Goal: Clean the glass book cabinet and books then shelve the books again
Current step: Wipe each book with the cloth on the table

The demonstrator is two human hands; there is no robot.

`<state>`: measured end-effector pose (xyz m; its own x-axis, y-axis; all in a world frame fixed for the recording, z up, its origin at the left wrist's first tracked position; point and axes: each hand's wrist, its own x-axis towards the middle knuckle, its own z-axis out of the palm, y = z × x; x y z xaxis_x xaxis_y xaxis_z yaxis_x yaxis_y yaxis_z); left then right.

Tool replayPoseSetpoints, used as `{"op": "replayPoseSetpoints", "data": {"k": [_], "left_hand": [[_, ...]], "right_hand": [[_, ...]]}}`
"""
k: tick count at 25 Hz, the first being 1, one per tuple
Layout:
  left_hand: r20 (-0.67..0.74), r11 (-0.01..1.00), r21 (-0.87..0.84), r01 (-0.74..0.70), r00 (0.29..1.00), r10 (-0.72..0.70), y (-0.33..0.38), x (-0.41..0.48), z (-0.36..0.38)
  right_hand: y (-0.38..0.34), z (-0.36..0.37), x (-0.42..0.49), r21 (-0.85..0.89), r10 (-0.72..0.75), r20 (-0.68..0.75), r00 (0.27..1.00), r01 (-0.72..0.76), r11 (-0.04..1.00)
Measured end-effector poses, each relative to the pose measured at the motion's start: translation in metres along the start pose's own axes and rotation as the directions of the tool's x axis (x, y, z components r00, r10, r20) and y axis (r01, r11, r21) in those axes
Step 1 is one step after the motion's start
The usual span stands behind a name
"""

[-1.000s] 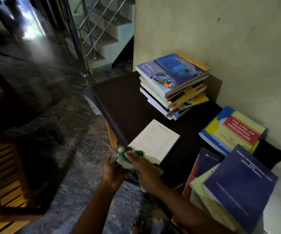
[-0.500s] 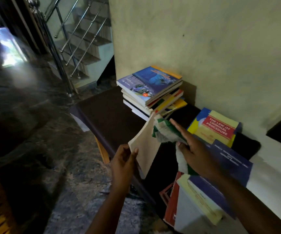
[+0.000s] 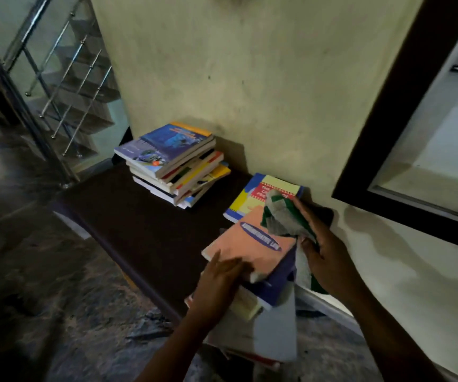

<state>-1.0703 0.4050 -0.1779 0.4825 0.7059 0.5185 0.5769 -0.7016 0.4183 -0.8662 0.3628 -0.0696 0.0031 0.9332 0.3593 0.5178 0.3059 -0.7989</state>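
Left hand [image 3: 219,285] rests on orange book [image 3: 252,244] — right hand [image 3: 324,252] grips cloth [image 3: 281,216].

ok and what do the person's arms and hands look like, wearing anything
The left hand and right hand are bare: no gloves, and no ring, watch or bracelet shows. Both forearms are bare to the picture's edge, with no sleeve in view. The picture is dim and blurred, so small marks cannot be told.

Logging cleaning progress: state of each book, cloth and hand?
Orange paperback book, closed, flat atop near pile.
Green-and-white cloth, bunched, held.
Left hand, resting on orange book.
Right hand, gripping the cloth.
Multicoloured book stack, closed, uneven.
Yellow-and-blue book, closed, flat on table.
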Motion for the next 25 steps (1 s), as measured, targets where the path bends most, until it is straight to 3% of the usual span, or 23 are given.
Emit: {"op": "replayPoseSetpoints", "data": {"k": [2,6,9,12,13,16,19,22,25], "left_hand": [[0.111,0.996,0.068,-0.050,0.993,0.042,0.004,-0.016,0.018],[0.268,0.990,0.139,0.008,0.962,-0.045,0.024,-0.015,0.011],[0.227,0.950,-0.191,0.248,0.953,-0.203,0.039,-0.004,-0.016],[0.140,0.755,-0.474,0.452,0.886,-0.442,0.036,0.036,-0.044],[0.167,0.712,-0.480,0.513,0.850,-0.500,0.021,0.055,-0.043],[0.321,0.737,-0.223,0.638,0.762,-0.562,-0.042,0.125,-0.021],[0.509,0.656,-0.217,0.723,0.657,-0.556,-0.096,0.194,0.022],[0.616,0.693,0.004,0.721,0.544,-0.570,-0.149,0.235,0.080],[0.575,0.707,0.246,0.663,0.487,-0.657,-0.163,0.235,0.132]], "right_hand": [[0.011,-0.009,-0.018,0.018,0.043,0.030,0.999,-0.043,0.999],[0.025,-0.021,-0.037,0.017,0.080,0.068,0.994,-0.081,0.997],[0.034,-0.031,-0.036,0.018,0.093,0.009,0.996,-0.093,0.995],[0.042,-0.040,-0.020,-0.001,0.126,-0.057,0.990,-0.126,0.992],[0.045,-0.041,-0.011,-0.016,0.126,-0.076,0.989,-0.127,0.992],[0.051,-0.041,0.014,-0.067,0.098,-0.126,0.987,-0.107,0.992],[0.067,-0.037,0.041,-0.098,0.120,-0.154,0.981,-0.136,0.986],[0.083,-0.035,0.067,-0.135,0.216,-0.220,0.951,-0.249,0.959],[0.090,-0.028,0.081,-0.181,0.279,-0.241,0.930,-0.325,0.928]]}}
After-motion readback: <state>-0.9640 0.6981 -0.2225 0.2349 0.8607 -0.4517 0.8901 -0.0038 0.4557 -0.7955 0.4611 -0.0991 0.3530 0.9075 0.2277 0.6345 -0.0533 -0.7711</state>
